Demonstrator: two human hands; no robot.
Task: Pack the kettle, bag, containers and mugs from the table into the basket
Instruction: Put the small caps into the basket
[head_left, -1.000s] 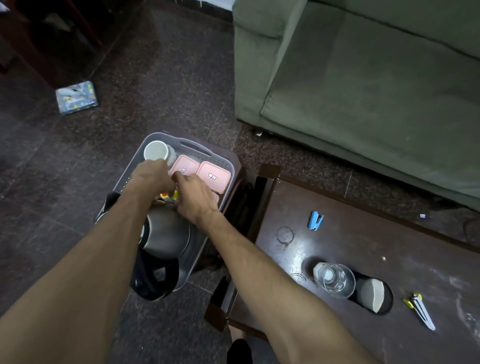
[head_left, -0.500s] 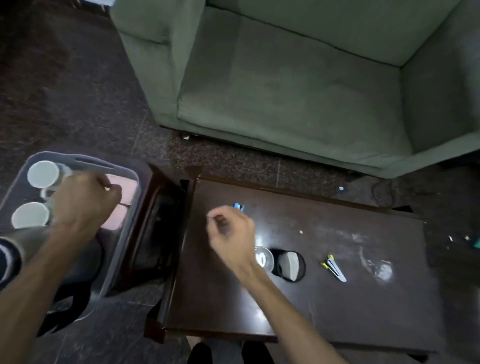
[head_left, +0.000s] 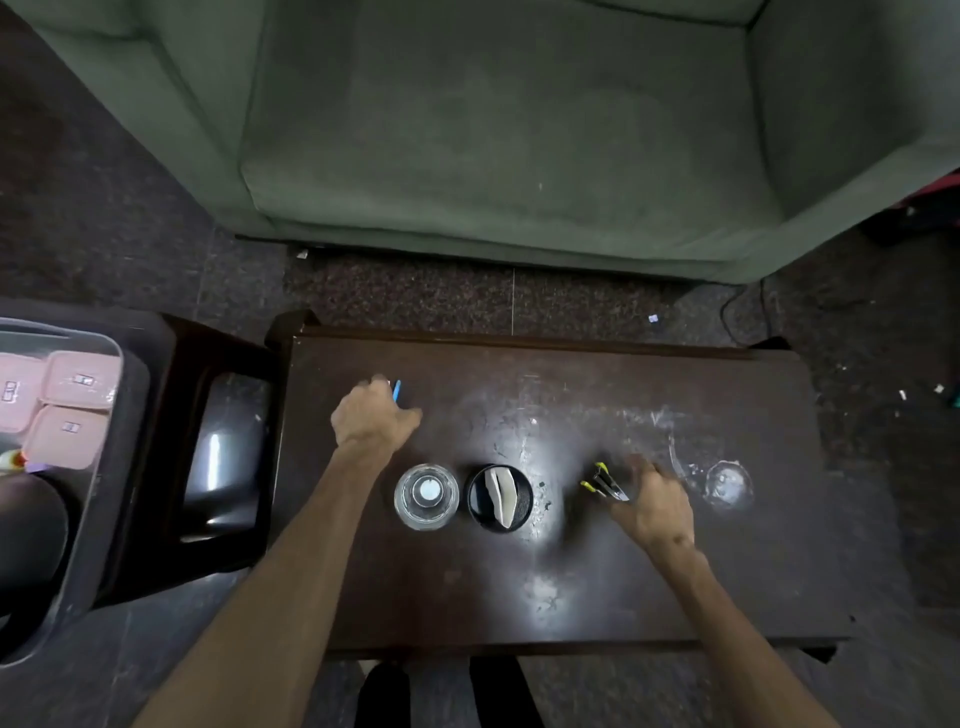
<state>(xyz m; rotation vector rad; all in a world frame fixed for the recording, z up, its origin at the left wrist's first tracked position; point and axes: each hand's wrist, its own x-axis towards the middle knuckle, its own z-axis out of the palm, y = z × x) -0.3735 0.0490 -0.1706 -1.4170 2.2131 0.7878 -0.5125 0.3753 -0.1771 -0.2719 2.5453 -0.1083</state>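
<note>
The basket (head_left: 78, 519) — pink containers (head_left: 67, 410) inside — sits far to the left of the left hand (head_left: 371, 421), curled at a blue item (head_left: 397, 391), grip unclear, while the right hand (head_left: 655, 506) spreads loosely over yellow-tipped tools (head_left: 602, 480).

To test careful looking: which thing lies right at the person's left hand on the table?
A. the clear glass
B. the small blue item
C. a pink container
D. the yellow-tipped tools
B: the left hand reaches over the small blue item near the table's far edge.
</note>
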